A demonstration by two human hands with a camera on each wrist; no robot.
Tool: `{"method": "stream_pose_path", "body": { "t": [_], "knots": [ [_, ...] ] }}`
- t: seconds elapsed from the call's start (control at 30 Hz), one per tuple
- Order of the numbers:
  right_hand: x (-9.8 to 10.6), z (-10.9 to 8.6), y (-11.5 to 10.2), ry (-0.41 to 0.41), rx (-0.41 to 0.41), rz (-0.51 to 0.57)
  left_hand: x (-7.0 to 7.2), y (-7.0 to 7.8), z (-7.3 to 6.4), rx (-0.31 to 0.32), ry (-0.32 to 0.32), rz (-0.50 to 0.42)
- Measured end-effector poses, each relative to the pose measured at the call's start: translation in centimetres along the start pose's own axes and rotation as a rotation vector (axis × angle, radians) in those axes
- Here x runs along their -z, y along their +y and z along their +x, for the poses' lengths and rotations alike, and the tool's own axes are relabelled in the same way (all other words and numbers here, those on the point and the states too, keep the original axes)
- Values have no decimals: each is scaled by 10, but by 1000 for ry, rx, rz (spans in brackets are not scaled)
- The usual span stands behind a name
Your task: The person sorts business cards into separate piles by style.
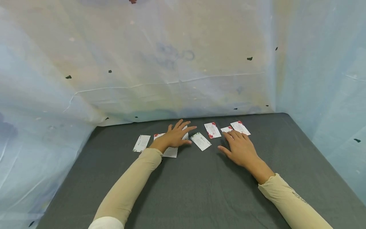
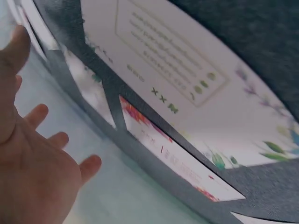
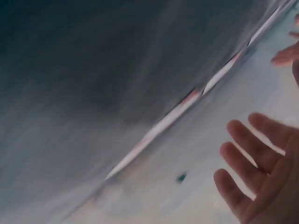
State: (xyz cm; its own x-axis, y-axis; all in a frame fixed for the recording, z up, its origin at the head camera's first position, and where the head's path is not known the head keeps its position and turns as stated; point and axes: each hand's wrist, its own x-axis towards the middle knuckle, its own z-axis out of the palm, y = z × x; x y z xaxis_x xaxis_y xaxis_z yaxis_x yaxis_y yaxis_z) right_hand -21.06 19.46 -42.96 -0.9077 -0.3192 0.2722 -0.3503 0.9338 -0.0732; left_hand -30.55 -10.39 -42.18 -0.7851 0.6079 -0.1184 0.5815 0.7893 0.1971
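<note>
My left hand (image 1: 174,136) reaches over the left group of cards, its fingers spread and holding nothing. Below its wrist, a white card (image 1: 170,153) is partly covered by the arm, and a red-flowered card (image 1: 158,135) shows behind it. Another white card (image 1: 185,136) is partly hidden behind the fingers. The left wrist view shows a green-leaf card (image 2: 187,93) up close, with a red-flowered card (image 2: 177,161) beside it. My right hand (image 1: 241,150), its fingers extended and apart, hovers just in front of a partly hidden red-flowered card (image 1: 226,129); contact cannot be told.
Farther left lies a leaf-cornered card (image 1: 141,143). Between the hands are a tilted leaf-cornered card (image 1: 201,141) and a red-flowered card (image 1: 213,130). One more red-flowered card (image 1: 240,127) lies at right. A patterned curtain (image 1: 177,95) rises behind the grey-covered table (image 1: 194,190).
</note>
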Motion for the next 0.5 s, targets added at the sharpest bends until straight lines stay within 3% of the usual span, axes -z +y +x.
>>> {"method": "stream_pose_path", "body": {
  "t": [0.27, 0.5],
  "knots": [
    [-11, 17, -33, -72, 17, 10, -1, -1, 12, -1, -72, -1],
    [-20, 25, -46, -157, 9, 11, -11, -2, 18, -17, -65, -110]
  ]
}}
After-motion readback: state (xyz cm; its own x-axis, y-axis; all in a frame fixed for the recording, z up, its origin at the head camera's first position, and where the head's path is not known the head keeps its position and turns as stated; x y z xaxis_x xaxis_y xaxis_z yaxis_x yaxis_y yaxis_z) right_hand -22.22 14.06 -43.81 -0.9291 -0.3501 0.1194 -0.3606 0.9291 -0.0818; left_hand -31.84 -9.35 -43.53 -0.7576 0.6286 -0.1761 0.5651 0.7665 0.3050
